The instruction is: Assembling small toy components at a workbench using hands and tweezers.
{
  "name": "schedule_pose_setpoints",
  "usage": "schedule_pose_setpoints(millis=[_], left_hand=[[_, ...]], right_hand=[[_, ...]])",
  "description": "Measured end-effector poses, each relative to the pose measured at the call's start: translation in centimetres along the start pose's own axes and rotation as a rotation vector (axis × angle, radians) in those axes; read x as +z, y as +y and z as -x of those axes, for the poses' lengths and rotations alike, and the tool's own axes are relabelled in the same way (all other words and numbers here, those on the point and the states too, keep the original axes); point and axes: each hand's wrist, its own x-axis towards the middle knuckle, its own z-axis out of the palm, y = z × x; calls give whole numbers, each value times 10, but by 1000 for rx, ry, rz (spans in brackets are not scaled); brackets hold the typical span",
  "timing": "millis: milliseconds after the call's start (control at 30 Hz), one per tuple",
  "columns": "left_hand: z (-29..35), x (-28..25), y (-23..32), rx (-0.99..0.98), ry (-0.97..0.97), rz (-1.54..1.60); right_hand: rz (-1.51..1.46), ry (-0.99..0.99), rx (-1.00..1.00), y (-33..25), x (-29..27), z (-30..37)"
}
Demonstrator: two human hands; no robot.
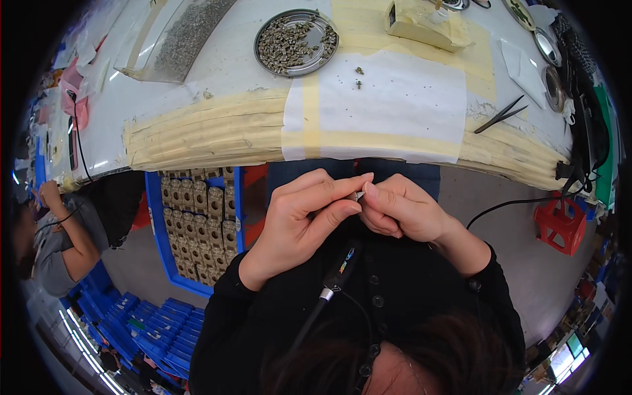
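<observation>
So the small silvery part (359, 195) is right in the middle, pinched between both hands just off the near edge of the worktop (210, 135), in front of the chest. The left hand (296, 214) has it between thumb and index, with the index reaching over its 12 o'clock side and the thumb underneath at about 7. The right hand (411, 210) grips it from the 3 o'clock side, thumb on top, the other fingers (382, 224) curled in below. So both sets of fingers are closed on it, nobody's let go.

Pose-wise, the left forearm comes up from about 7 o'clock and its fingers aim at roughly 2. The right one comes in from about 4, thumb aimed near 10. Both wrists are hanging in the air, black sleeves pushed back a bit.

Which way the part points? Honestly can't tell, nor its long axis; the fingertips cover most of it.

Around the hands: two little metal pieces (359, 77) on white paper (408, 105) at 12, a round dish (257, 47) of similar ones at 11, black tweezers (499, 116) at 2, and a blue crate (156, 227) of metal blocks (199, 197) at 9.
</observation>
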Motion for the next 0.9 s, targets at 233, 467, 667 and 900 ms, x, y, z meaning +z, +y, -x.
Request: schedule_pose_setpoints(millis=[233,467,667,900], left_hand=[[-1,-3,2,-22,-22,-21],[0,-3,-1,1,-20,6],[0,-5,2,1,-33,-9],[-1,-7,3,-33,-56,25]], right_hand=[[26,-6,-10,4,-1,-1],[34,-10,-10,2,0,0],[47,-20,-12,3,-1,-1],[54,-30,-11,3,-2,-1]])
